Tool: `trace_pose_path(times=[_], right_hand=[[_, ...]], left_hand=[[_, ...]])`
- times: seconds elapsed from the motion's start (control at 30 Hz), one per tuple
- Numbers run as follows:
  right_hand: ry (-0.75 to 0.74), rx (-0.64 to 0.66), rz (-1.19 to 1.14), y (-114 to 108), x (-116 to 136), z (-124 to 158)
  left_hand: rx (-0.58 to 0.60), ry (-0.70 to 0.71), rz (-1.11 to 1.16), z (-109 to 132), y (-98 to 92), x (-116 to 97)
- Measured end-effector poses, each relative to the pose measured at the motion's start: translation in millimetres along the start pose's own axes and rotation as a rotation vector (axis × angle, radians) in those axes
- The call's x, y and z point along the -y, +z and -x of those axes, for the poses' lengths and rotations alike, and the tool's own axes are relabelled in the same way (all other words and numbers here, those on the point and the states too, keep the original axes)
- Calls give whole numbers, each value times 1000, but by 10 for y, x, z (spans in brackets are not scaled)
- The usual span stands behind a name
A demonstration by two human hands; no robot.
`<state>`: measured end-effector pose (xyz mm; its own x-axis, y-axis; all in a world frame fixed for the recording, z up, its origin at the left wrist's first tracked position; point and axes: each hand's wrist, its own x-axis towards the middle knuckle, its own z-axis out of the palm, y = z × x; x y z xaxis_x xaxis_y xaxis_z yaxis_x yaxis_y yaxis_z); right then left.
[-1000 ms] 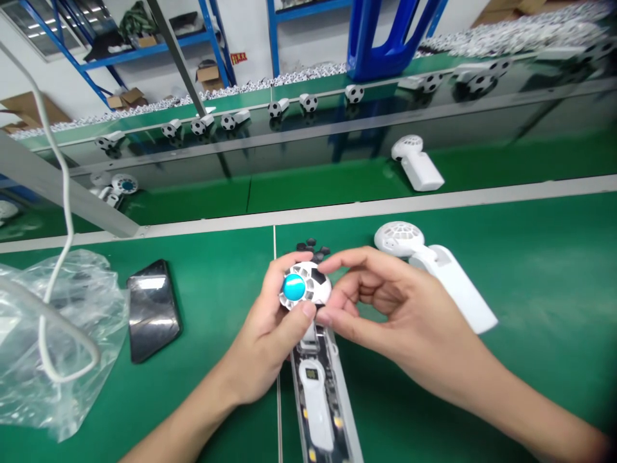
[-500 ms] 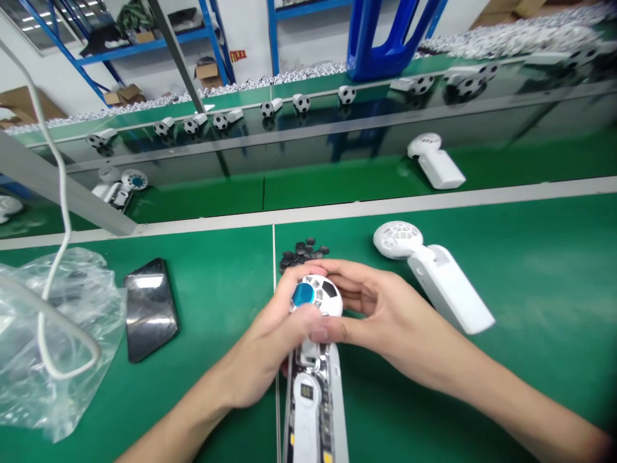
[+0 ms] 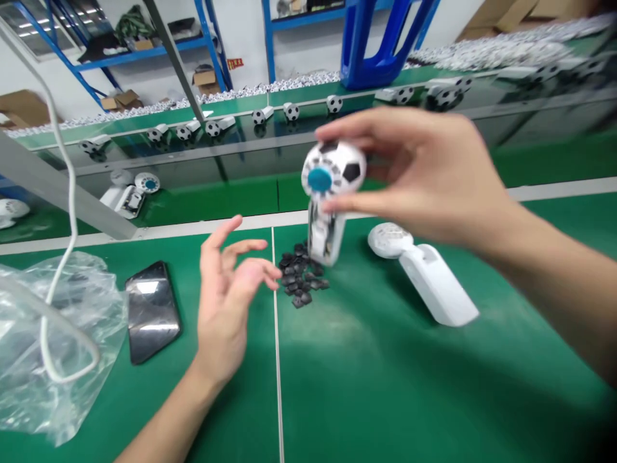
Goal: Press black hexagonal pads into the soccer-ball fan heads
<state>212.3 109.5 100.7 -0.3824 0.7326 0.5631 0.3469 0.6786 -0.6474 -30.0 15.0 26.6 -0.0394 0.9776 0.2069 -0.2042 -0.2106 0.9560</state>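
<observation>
My right hand (image 3: pixel 419 173) grips a small handheld fan (image 3: pixel 340 168) by its round, football-patterned head, white with black patches and a blue disc at the centre. The fan is lifted over the bench, its opened handle hanging down with inner parts showing. My left hand (image 3: pixel 226 296) is empty, fingers apart, to the left of a pile of small black pieces (image 3: pixel 297 280). The fan's handle hides part of that pile. A second white fan (image 3: pixel 436 286), without black patches on its visible side, lies on the green bench below my right wrist.
On the left lie a dark phone (image 3: pixel 153 312), a clear plastic bag (image 3: pixel 87 308) and a hanging white cable (image 3: pixel 60 161). Beyond the pale ledge, a conveyor (image 3: pixel 231 199) carries a part-assembled fan (image 3: pixel 130 199). Several football-headed fans (image 3: pixel 216 127) line its far side, near a blue plastic stool (image 3: pixel 380 48).
My right hand has raised the fan up and away from the bench front. My left hand has let go of it and moved left. The black pile is more exposed.
</observation>
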Motion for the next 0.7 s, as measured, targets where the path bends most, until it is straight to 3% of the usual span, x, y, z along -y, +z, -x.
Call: trace_pose_path(times=[0.03,0.1,0.2,0.27,0.33,0.43,0.53,0.63,0.7], right_hand=[[-85,-31,192,-84,-125,-188],[-71,66,519,-137,-441,-500],[79,330,610,-1,-903,-674],[182,423,621,97,-1046,-543],[258,422,643,100,-996,-235],[353,327,696,-93,-695,384],[613,316,747,-320,-438,905],[706,340,655,-326,-278,1140],[701,310,434,-195,-126,1139]], left_hand=[[-33,14,-34,-21,-21,24],[18,-36,-109,-37,-42,95],[178,-117,-180,-14,-33,194],[219,-122,-195,4,-23,211],[238,-106,-231,13,-16,190],[274,0,-354,13,-3,142],[316,127,-499,20,17,145],[371,250,-614,45,33,203],[432,332,-698,65,29,248]])
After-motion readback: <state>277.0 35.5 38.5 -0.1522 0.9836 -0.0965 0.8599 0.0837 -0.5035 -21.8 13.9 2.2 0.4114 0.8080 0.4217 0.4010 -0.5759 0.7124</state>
